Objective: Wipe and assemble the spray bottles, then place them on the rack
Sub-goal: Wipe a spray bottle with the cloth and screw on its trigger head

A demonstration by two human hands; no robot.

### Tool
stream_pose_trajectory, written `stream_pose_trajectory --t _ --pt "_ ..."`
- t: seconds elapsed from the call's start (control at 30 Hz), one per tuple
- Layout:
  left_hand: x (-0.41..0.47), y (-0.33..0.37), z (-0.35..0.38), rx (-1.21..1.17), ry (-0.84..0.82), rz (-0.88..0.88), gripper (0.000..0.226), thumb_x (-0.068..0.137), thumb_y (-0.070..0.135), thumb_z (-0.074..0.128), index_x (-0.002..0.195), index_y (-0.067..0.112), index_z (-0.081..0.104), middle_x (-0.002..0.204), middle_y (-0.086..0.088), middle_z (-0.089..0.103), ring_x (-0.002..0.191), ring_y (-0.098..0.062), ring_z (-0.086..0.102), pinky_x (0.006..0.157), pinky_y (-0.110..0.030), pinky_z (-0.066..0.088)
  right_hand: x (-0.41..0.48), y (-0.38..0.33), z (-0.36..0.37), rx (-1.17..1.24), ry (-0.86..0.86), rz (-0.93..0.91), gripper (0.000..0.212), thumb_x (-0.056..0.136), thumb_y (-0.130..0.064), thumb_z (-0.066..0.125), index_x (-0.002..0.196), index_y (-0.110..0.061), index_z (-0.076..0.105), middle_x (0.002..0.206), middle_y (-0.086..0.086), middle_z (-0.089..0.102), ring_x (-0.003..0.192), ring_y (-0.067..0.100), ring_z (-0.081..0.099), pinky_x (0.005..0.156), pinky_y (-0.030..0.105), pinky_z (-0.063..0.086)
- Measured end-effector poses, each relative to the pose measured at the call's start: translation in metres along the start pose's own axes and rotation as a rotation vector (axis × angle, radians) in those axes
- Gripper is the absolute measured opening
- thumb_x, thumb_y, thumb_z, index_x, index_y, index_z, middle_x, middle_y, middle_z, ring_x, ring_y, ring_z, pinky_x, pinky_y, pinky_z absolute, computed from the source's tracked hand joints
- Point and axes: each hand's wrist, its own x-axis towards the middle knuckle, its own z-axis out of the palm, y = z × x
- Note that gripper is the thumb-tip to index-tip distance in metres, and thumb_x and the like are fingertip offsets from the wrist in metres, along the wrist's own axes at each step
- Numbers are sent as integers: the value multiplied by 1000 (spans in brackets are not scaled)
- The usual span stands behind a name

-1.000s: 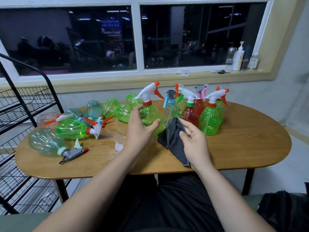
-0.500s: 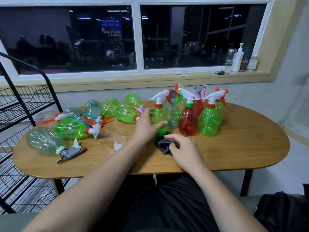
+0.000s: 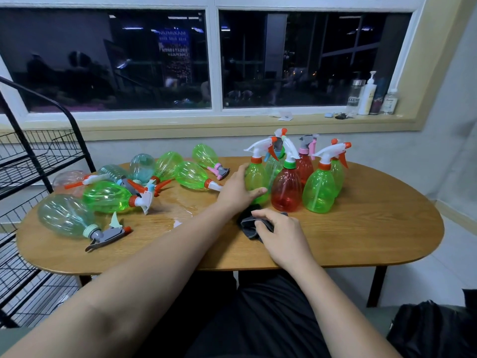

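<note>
Green bottle (image 3: 255, 177) is down. A second ago we held it lifted against the cloth; now it stands upright on the bench (image 3: 374, 218), just left of the red bottle (image 3: 286, 189). Left hand (image 3: 238, 188) grip is still wrapped round its body, thumb across the front; how firmly, we can't tell from here. Right hand (image 3: 280, 229) has lowered the cloth (image 3: 247, 223) to the bench just in front of the red bottle, grip bunched on it. We judge this one wiped. Lying bottles (image 3: 108, 196) well left of the red bottle still wait; rack (image 3: 31, 161) beyond them.
</note>
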Motion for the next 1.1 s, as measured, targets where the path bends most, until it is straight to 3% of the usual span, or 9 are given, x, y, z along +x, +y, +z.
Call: stream_pose_trajectory --t 0.13,0.27,0.4,0.57,0.67,0.8,0.87,0.97,1.1 --pt "-5 -11 -12 21 49 -6 84 88 64 75 154 23 45 147 -5 62 134 -21 58 108 -44 51 -1 0 0 1 9 8 30 99 -27 68 127 -35 76 111 -13 79 99 12 73 92 33 58" --pt "-1 -28 -33 83 133 -18 35 102 34 60 129 15 67 135 -8 68 128 -28 60 106 -37 47 -3 -1 -1 -6 3 17 30 100 -28 68 129 -34 75 117 -14 77 101 11 72 93 32 57" --pt "1 -41 -52 190 145 8 25 91 14 60 111 17 75 113 -7 69 111 -31 64 90 -36 50 -4 -3 -1 -23 -10 37 30 101 -30 67 129 -36 74 115 -15 76 98 14 73 91 38 59" --pt "3 -50 -70 410 118 54 25 92 23 65 117 24 73 118 -2 65 122 -30 53 94 -40 44 -4 -3 -1 -21 -10 36 29 100 -31 67 128 -37 74 108 -14 77 99 20 74 90 44 60" --pt "3 -60 -76 583 10 -54 35 94 52 67 123 31 70 133 -1 57 131 -31 44 99 -47 37 -4 -3 -1 -23 -12 39 30 100 -31 66 128 -37 74 110 -15 77 98 18 74 90 43 60" --pt "-1 -69 -75 644 -18 -82 65 87 85 55 121 32 71 129 0 54 126 -32 46 96 -46 41 -4 -2 0 -17 -8 32 30 99 -28 67 127 -37 75 109 -16 77 95 16 74 88 42 60" --pt "-3 -69 -75 613 -43 -71 66 89 83 54 120 27 72 128 -2 50 117 -31 56 92 -46 53 -4 -2 0 -18 -12 31 31 100 -28 66 128 -37 74 108 -17 77 94 16 74 87 42 61" --pt "-6 -63 -76 562 -78 -98 63 93 76 57 119 21 73 133 -4 44 85 -22 71 80 -43 63 -4 -3 0 -15 -15 39 30 100 -30 66 128 -38 74 108 -16 77 97 18 74 89 44 61" --pt "-2 -58 -74 603 -115 -147 60 97 68 59 124 16 72 142 -7 40 87 -23 72 85 -43 62 -4 -2 1 -15 -13 37 29 101 -31 65 127 -40 74 104 -16 77 97 22 74 88 48 61"
